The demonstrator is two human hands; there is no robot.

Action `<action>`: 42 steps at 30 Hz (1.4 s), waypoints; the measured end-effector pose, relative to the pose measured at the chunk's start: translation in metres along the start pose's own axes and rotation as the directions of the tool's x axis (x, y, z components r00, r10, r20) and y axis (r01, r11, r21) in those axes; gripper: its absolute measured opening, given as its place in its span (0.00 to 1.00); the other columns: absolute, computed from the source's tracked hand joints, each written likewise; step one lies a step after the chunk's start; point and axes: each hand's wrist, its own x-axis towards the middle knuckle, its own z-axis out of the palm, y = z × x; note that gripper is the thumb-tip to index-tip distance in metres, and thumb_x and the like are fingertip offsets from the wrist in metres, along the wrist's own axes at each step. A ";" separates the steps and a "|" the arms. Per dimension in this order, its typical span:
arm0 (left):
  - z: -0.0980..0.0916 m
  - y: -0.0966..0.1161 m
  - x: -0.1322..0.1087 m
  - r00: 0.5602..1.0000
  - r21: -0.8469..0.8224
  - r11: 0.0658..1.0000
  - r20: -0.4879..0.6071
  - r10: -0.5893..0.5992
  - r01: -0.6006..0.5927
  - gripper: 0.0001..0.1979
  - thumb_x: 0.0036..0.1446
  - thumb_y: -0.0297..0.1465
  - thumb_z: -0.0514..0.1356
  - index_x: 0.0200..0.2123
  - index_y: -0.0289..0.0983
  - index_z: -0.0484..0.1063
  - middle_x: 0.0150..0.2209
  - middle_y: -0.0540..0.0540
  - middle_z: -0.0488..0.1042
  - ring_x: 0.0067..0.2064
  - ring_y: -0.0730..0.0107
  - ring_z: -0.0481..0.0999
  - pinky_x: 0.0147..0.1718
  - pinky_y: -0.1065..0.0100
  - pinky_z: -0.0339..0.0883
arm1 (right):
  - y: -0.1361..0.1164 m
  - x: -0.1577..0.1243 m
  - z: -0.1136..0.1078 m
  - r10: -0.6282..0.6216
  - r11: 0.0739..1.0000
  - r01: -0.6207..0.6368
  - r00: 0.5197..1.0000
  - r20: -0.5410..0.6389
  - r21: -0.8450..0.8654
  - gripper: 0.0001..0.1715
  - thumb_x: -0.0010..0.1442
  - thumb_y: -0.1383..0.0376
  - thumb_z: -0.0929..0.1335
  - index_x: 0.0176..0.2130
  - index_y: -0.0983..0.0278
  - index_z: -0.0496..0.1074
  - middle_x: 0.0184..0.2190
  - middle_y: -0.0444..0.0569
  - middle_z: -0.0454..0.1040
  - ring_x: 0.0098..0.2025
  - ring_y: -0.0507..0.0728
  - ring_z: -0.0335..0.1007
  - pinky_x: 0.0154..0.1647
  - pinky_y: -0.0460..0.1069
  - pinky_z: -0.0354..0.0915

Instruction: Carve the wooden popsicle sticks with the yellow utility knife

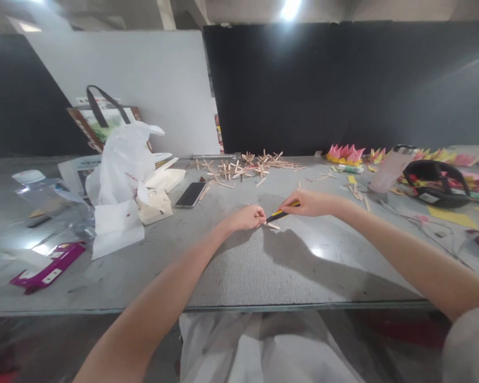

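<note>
My left hand [247,217] is closed, pinching a small wooden stick [272,225] that lies flat on the grey table [239,266]. My right hand [308,202] is closed around a yellow-and-black utility knife [281,213], whose tip meets the stick right beside my left fingers. Both hands work near the table's middle. A heap of wooden sticks [245,165], some glued into crosses, lies farther back.
A black phone [190,194] lies left of the hands. White plastic bags [123,165] and a tote bag [104,119] stand at the left, a magenta box [48,266] near the front left. Pink and yellow paper flowers [345,154] and a black headset [437,181] sit at the right.
</note>
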 end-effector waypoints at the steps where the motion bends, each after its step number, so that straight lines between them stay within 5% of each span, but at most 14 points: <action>1: 0.000 0.000 0.000 1.000 0.007 1.000 -0.003 0.001 -0.001 0.09 0.58 0.35 0.65 0.27 0.39 0.72 0.20 0.52 0.72 0.23 0.71 0.67 0.26 0.69 0.56 | -0.005 0.006 -0.005 0.002 1.000 0.000 0.997 0.071 -0.031 0.24 0.69 0.52 0.65 0.34 0.62 0.84 0.20 0.43 0.60 0.23 0.51 0.45 0.27 0.51 0.46; 9: -0.001 -0.002 0.001 1.000 0.000 1.000 -0.002 -0.009 0.009 0.09 0.59 0.34 0.64 0.28 0.39 0.70 0.22 0.52 0.74 0.24 0.71 0.68 0.29 0.69 0.57 | -0.027 0.034 -0.022 0.059 0.988 -0.030 0.980 0.189 -0.154 0.20 0.64 0.60 0.66 0.23 0.63 0.64 0.21 0.40 0.52 0.25 0.50 0.44 0.29 0.51 0.45; 28: 0.004 -0.003 0.001 0.998 -0.136 0.990 -0.055 -0.042 0.034 0.07 0.57 0.32 0.65 0.30 0.38 0.70 0.18 0.53 0.73 0.20 0.75 0.65 0.25 0.73 0.56 | -0.008 0.025 -0.013 -0.014 0.999 0.017 0.993 0.116 -0.029 0.25 0.65 0.51 0.65 0.24 0.63 0.74 0.20 0.42 0.57 0.25 0.50 0.45 0.27 0.49 0.46; 33: 0.011 -0.005 0.010 0.959 -0.417 0.906 -0.217 -0.182 0.078 0.04 0.67 0.32 0.57 0.44 0.39 0.66 0.23 0.54 0.74 0.16 0.77 0.61 0.18 0.74 0.52 | 0.012 -0.004 0.013 0.047 0.994 -0.038 0.994 -0.094 0.099 0.32 0.70 0.45 0.62 0.43 0.64 0.85 0.24 0.44 0.68 0.25 0.52 0.51 0.28 0.49 0.49; 36: 0.015 -0.004 0.013 0.926 -0.549 0.836 -0.309 -0.220 0.015 0.09 0.74 0.38 0.51 0.45 0.40 0.64 0.26 0.53 0.73 0.16 0.77 0.65 0.17 0.74 0.54 | 0.024 -0.015 0.042 0.084 0.985 -0.025 0.936 -0.343 0.173 0.35 0.71 0.46 0.61 0.50 0.68 0.84 0.34 0.51 0.79 0.32 0.55 0.64 0.33 0.49 0.58; 42: 0.025 -0.001 0.010 0.910 -0.390 0.918 -0.404 -0.094 -0.078 0.12 0.74 0.36 0.50 0.55 0.40 0.65 0.44 0.45 0.80 0.21 0.78 0.73 0.16 0.74 0.55 | 0.025 -0.009 0.084 0.228 0.958 -0.086 0.804 -0.549 0.272 0.37 0.72 0.46 0.59 0.54 0.71 0.81 0.30 0.51 0.78 0.29 0.57 0.67 0.32 0.50 0.60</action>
